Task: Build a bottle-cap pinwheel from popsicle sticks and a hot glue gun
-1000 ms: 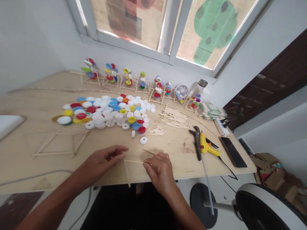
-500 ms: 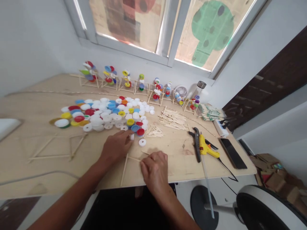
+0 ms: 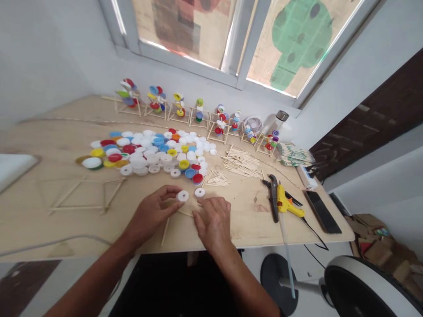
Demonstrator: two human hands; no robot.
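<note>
My left hand (image 3: 150,213) pinches a white bottle cap (image 3: 183,196) with a small hole in its middle, its face tipped up. A second white holed cap (image 3: 199,192) lies on the table just beyond the fingertips of my right hand (image 3: 213,222). My right hand is closed, with its thumb at the end of a thin wooden stick (image 3: 185,213) that runs in under it. Another wooden stick (image 3: 165,232) stretches from beneath my left fingers toward the table's front edge. A pile of coloured and white caps (image 3: 148,152) spreads behind my left hand.
Loose wooden sticks (image 3: 241,161) and short pieces (image 3: 216,178) lie behind my right hand. To the right are a cutter (image 3: 273,198), a yellow glue gun (image 3: 287,207) and a phone (image 3: 322,211). A stick frame (image 3: 79,207) lies left; cap-wheel models (image 3: 220,121) line the wall.
My left hand has drawn back from the cap pile and turned the held cap so its holed face shows. My right hand stays nearly in place. The view has shifted slightly.
</note>
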